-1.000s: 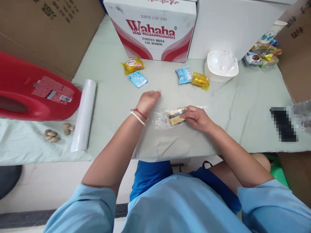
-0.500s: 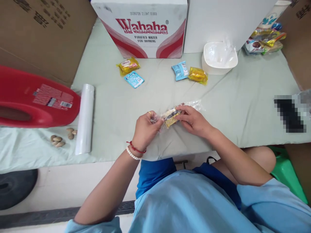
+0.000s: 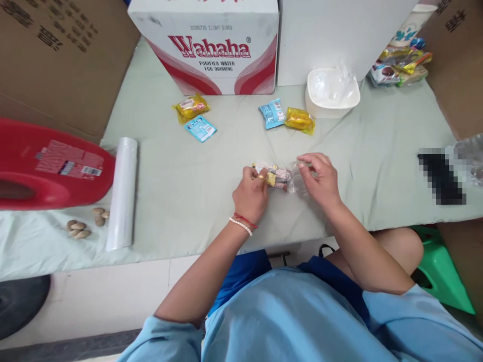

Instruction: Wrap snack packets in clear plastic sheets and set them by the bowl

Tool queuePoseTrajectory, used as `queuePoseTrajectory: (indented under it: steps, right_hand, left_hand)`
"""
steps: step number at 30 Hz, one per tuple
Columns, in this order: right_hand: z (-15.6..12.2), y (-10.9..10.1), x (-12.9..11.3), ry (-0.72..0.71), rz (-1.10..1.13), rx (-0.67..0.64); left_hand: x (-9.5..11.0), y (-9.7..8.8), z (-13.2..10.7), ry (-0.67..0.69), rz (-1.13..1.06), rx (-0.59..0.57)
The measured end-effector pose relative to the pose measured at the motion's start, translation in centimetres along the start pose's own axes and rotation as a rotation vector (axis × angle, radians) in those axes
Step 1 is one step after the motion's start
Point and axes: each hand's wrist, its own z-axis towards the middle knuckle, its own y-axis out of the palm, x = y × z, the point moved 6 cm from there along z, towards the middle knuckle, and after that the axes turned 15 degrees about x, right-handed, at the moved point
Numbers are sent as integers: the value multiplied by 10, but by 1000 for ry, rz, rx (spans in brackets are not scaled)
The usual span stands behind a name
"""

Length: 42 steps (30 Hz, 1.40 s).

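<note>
Small wrapped snacks in yellow, pink and dark wrappers lie bunched inside a clear plastic bag (image 3: 282, 177) on the cloth near the table's front. My left hand (image 3: 252, 193) is closed over the left end of this bundle, its fingers curled on top and hiding part of it. At the bundle's right side, my right hand (image 3: 319, 178) pinches the bag's loose clear plastic between thumb and fingertips. The see-through film is hard to make out there. Farther back are a blue packet (image 3: 272, 113) and a yellow packet (image 3: 300, 120), side by side.
Another yellow packet (image 3: 191, 107) and a flat blue sachet (image 3: 201, 128) lie left of centre. A white tub (image 3: 332, 108) stands before a white panel, beside the Wahaha carton (image 3: 211, 65). Leftward are a plastic roll (image 3: 123, 193), a red jug (image 3: 56, 186) and several brown nut-like pieces (image 3: 78, 229).
My left hand has moved right and turned over the snacks. My right hand has shifted right, off the wrappers to the bag's loose end. The view has shifted slightly.
</note>
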Motion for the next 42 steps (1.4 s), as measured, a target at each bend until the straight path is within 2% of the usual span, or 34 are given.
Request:
queuePoseTrajectory:
  steps: [1, 3, 6, 9, 11, 14, 16, 19, 21, 24, 26, 28, 32, 35, 36, 38, 40, 42]
  right_hand:
    - [2, -2, 8, 21, -90, 0]
    - [1, 2, 22, 59, -220, -118]
    - [-3, 3, 31, 75, -257, -286]
    - [4, -10, 16, 79, -195, -254]
    - [9, -11, 0, 158, -138, -271]
    - [15, 13, -28, 245, -69, -341]
    - [19, 37, -44, 239, -83, -323]
    - [22, 68, -50, 252, -194, -256]
    - [19, 78, -45, 292, -207, -249]
    - [9, 78, -34, 393, -81, -273]
    - [3, 74, -27, 445, 4, -264]
    - [-1, 72, -23, 480, 67, -245]
    - [-8, 73, -18, 575, 174, -182]
    - [-18, 66, -16, 640, 300, -127]
    - [-23, 62, -16, 647, 340, -107]
    - [-34, 49, -15, 661, 418, -52]
    - [-47, 35, -14, 719, 533, 3]
    - [-63, 23, -11, 823, 690, 29]
  left_hand:
    - [1, 0, 0, 10, 21, 25]
    - [6, 0, 0, 40, 45, 78]
    - [10, 2, 1, 72, 51, 133]
    - [13, 3, 2, 100, 9, 169]
    - [14, 5, 1, 127, -30, 156]
    - [15, 8, -1, 161, -47, 124]
    - [16, 9, -2, 171, -38, 114]
    - [13, 8, -3, 187, -94, 100]
    - [9, 3, -3, 198, -215, 111]
    - [-12, -6, 3, 65, -352, 207]
    - [-29, -9, 9, -110, -271, 303]
    - [-37, -5, 14, -205, -157, 321]
    - [-24, 8, 21, -192, -202, 201]
    - [-9, 6, 15, -225, -369, 126]
    - [-2, 2, 11, -202, -429, 125]
    - [16, -11, 2, -67, -506, 174]
    - [36, -23, -10, 153, -496, 245]
    - [51, -27, -24, 351, -446, 251]
